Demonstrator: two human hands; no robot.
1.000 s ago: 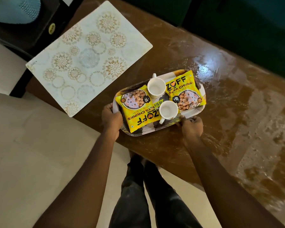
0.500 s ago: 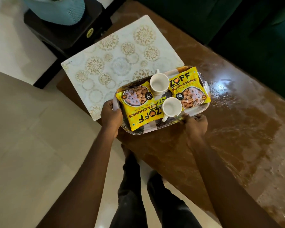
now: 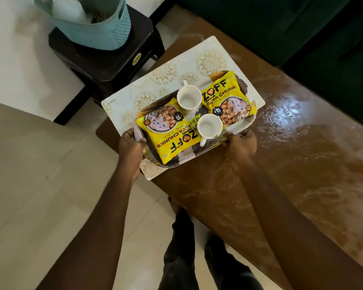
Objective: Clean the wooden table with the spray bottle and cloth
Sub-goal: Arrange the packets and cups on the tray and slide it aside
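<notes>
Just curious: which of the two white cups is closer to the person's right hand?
The cup with its handle pointing toward the person, just beside the right hand. The other cup sits farther back on the tray, handle pointing away.

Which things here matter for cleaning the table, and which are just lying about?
Job: table; tray, gripped by left hand and right hand.
Lying about: mat, cups, packets, basket, stool.
</notes>
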